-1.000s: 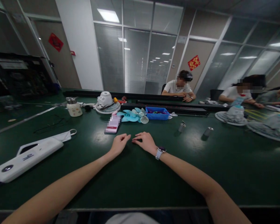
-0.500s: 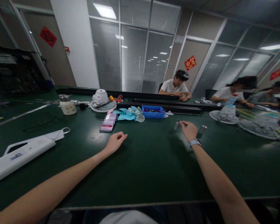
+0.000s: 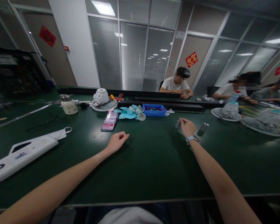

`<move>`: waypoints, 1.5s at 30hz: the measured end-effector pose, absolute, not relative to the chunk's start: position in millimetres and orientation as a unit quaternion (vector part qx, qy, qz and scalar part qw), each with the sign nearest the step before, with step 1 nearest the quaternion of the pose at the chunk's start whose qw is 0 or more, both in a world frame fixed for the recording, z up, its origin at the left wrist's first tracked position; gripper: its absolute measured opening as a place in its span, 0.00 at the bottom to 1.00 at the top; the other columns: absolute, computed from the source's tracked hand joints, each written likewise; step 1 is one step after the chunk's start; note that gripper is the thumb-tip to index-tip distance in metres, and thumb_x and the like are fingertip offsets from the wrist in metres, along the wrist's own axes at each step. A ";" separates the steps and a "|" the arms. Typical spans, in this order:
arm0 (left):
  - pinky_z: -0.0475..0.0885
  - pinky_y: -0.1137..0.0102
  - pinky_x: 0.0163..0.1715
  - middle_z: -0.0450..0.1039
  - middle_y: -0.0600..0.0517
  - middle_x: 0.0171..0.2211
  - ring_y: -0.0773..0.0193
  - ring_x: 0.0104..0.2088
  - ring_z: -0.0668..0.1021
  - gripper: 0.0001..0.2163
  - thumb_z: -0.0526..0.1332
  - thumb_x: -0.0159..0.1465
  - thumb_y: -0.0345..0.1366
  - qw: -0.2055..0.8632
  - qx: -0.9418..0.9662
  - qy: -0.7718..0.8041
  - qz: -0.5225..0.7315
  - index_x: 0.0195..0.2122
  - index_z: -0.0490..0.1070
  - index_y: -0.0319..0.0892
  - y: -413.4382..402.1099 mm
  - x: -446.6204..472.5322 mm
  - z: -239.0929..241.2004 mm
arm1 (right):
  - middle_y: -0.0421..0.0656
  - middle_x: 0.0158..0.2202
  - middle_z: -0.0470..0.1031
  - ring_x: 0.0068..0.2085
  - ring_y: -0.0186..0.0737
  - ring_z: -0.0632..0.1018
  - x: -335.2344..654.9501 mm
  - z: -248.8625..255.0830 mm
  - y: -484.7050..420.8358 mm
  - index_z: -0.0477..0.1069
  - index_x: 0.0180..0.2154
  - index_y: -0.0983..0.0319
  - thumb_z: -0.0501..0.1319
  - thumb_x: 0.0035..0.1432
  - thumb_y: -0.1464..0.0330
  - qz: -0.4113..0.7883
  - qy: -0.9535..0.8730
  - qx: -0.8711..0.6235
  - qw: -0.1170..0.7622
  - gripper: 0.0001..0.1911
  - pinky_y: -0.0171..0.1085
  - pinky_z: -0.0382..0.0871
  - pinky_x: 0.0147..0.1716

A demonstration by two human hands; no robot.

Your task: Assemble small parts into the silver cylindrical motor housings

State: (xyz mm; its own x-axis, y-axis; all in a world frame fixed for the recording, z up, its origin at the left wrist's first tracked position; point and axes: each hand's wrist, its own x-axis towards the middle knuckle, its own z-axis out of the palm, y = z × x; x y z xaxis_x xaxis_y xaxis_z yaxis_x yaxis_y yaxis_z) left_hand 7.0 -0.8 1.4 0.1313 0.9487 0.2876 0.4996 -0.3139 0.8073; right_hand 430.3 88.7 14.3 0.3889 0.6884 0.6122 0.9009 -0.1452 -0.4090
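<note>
Standing upright, long axis vertical, one cylinder (image 3: 177, 124) is at my right hand (image 3: 188, 127); whether those fingers (image 3: 182, 120) grip it, I can't tell. My left hand (image 3: 117, 141) is loosely clenched. A blue tray (image 3: 155, 114) holds small parts (image 3: 156, 109).

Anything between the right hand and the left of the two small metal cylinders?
Nothing visible: the right hand's fingertips are right at the top of the left metal cylinder, though firm contact is hard to tell. The other metal cylinder is right of the hand, out of the way.
</note>
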 end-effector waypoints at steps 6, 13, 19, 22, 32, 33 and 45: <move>0.59 0.71 0.26 0.62 0.58 0.18 0.65 0.22 0.67 0.18 0.57 0.61 0.49 0.275 0.703 0.517 0.403 0.20 0.62 0.42 -1.4 7.9 2.2 | 0.53 0.40 0.79 0.37 0.47 0.78 428.3 12.9 92.4 0.79 0.45 0.58 0.53 0.62 0.57 -0.128 -0.530 -0.751 0.373 0.20 0.38 0.66 0.33; 0.59 0.72 0.25 0.61 0.58 0.17 0.65 0.22 0.67 0.18 0.57 0.60 0.49 0.267 0.711 0.513 0.400 0.19 0.62 0.43 -0.4 8.0 0.1 | 0.53 0.44 0.78 0.43 0.49 0.78 427.7 1.7 94.3 0.74 0.52 0.60 0.55 0.61 0.56 -0.081 -0.543 -0.740 0.388 0.23 0.42 0.69 0.41; 0.59 0.72 0.25 0.62 0.58 0.17 0.65 0.22 0.67 0.18 0.58 0.61 0.48 0.267 0.714 0.509 0.400 0.19 0.63 0.42 -0.7 7.3 -1.1 | 0.51 0.39 0.81 0.40 0.47 0.80 430.3 -1.1 91.8 0.74 0.47 0.64 0.62 0.56 0.58 0.008 -0.571 -0.712 0.409 0.22 0.42 0.72 0.40; 0.59 0.72 0.25 0.62 0.58 0.17 0.65 0.22 0.67 0.18 0.58 0.61 0.47 0.267 0.714 0.507 0.402 0.19 0.63 0.42 -1.3 7.7 -0.5 | 0.51 0.39 0.81 0.39 0.46 0.81 411.8 5.2 83.5 0.74 0.46 0.64 0.61 0.56 0.58 0.055 -0.599 -0.676 0.425 0.20 0.41 0.73 0.39; 0.66 0.70 0.31 0.75 0.51 0.34 0.60 0.34 0.73 0.16 0.59 0.64 0.48 0.237 0.752 0.460 0.408 0.45 0.76 0.44 -21.0 16.3 13.9 | 0.40 0.43 0.80 0.42 0.39 0.79 251.0 12.0 -10.1 0.74 0.47 0.57 0.68 0.51 0.57 0.263 -0.791 -0.417 0.362 0.22 0.38 0.73 0.44; 0.66 0.69 0.32 0.76 0.49 0.37 0.58 0.37 0.73 0.16 0.60 0.64 0.47 0.231 0.758 0.453 0.408 0.48 0.76 0.46 -23.5 19.3 15.4 | 0.40 0.43 0.79 0.42 0.39 0.79 243.7 12.0 -16.2 0.74 0.48 0.57 0.68 0.52 0.58 0.272 -0.795 -0.405 0.360 0.22 0.39 0.73 0.43; 0.69 0.65 0.40 0.77 0.50 0.41 0.55 0.45 0.73 0.09 0.63 0.63 0.45 0.171 0.772 0.433 0.432 0.38 0.82 0.49 -16.2 49.6 19.1 | 0.42 0.40 0.78 0.40 0.40 0.78 235.6 7.7 -20.5 0.72 0.45 0.60 0.68 0.52 0.60 0.299 -0.790 -0.383 0.375 0.19 0.39 0.72 0.42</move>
State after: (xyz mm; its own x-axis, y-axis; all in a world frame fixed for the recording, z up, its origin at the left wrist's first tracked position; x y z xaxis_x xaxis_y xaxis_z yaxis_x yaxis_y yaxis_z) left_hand 49.6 -16.2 19.1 0.2512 0.8166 0.5197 0.5210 -0.5666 0.6384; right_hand 235.6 -20.5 7.7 -0.4261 0.8288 0.3627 0.3808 0.5280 -0.7591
